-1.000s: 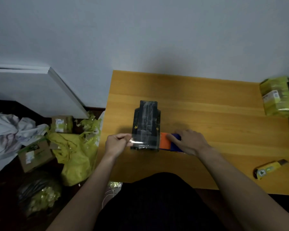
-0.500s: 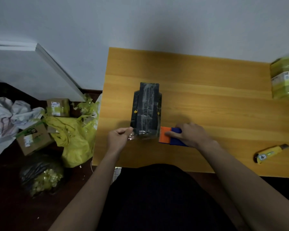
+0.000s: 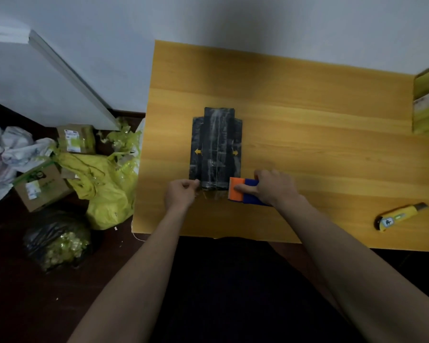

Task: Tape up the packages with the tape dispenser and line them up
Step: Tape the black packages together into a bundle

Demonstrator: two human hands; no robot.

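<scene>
Package [image 3: 216, 147], black, lies centre frame on table [image 3: 307, 100]. Left hand [image 3: 181, 194] pinches tape end [image 3: 209, 194]; right hand [image 3: 274, 188] grips tape dispenser [image 3: 243, 191]. Risk: slack strip folding, sticking to itself.

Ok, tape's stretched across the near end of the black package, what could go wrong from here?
The left hand pinches the loose clear tape end low at the package's near edge; it may stick to the table instead of the black package. The right hand grips the tape dispenser beside the package; pulling could drag the package sideways.
</scene>
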